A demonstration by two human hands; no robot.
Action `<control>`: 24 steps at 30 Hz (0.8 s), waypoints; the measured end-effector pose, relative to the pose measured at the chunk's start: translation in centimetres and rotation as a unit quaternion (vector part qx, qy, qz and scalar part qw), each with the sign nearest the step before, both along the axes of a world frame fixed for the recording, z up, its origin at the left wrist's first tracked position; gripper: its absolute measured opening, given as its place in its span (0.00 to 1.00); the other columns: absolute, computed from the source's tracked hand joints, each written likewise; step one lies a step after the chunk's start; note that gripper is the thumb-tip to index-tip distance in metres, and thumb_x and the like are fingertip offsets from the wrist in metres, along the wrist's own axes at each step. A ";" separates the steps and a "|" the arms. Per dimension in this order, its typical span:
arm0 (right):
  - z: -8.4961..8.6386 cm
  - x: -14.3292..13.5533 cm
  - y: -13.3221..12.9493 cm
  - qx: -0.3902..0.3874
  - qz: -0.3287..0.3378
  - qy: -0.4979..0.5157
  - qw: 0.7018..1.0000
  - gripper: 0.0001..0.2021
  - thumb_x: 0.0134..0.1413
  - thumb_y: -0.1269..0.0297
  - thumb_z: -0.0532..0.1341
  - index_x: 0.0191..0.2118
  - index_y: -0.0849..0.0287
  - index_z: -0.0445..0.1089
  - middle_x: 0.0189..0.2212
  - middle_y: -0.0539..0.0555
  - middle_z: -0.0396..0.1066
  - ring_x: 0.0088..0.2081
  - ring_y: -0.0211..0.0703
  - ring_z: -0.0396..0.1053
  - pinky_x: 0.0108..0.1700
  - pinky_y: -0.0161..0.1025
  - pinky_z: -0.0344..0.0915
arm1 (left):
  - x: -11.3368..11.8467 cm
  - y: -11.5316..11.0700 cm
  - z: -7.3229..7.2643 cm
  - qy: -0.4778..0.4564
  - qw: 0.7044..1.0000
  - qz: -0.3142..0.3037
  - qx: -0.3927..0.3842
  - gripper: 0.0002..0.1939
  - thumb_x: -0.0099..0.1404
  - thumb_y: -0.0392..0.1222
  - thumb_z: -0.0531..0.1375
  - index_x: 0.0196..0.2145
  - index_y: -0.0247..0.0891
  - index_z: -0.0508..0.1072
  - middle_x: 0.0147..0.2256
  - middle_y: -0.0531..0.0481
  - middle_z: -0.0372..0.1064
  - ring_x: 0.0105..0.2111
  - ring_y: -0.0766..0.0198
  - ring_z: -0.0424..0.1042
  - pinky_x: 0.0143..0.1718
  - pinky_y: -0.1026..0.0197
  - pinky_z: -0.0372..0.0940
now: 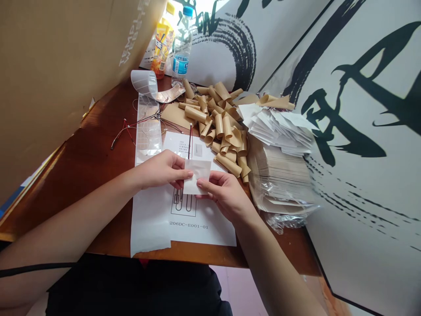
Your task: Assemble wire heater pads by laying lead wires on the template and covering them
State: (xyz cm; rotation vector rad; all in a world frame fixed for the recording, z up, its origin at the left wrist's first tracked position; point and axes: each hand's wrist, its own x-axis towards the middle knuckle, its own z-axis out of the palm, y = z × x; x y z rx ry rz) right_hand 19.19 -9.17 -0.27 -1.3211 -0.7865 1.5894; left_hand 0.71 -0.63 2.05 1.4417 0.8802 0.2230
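Observation:
Both hands hold a small white square sheet (200, 166) in front of me, above a printed sheet (210, 235). My left hand (164, 170) pinches its left edge between thumb and fingers. At the right edge my right hand (226, 193) grips it, thumb on top and fingers beneath. A thin red and black wire lead (189, 142) sticks up behind the top of the square; where it attaches is hidden. The printed sheet shows a looped line drawing, partly covered by the hands. Under my left wrist runs a strip of label backing (148, 219).
Several rolled brown paper pieces (226, 127) lie beyond my hands. To the right, loose white sheets (276, 125) top a plastic-wrapped stack (286, 171). Loose wires (125, 129) lie left, below a curled label roll (144, 83). Two bottles (180, 48) stand behind; cardboard (66, 66) rises left.

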 end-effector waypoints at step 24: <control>0.4 -0.4 -0.1 -0.044 0.043 0.017 0.998 0.17 0.32 0.58 0.78 0.28 0.63 0.78 0.24 0.54 0.77 0.24 0.38 0.75 0.25 0.31 0.72 | 1.4 -1.5 -1.1 -0.069 0.983 0.168 0.003 0.22 0.56 0.57 0.65 0.21 0.35 0.73 0.22 0.52 0.67 0.24 0.70 0.63 0.26 0.66 0.58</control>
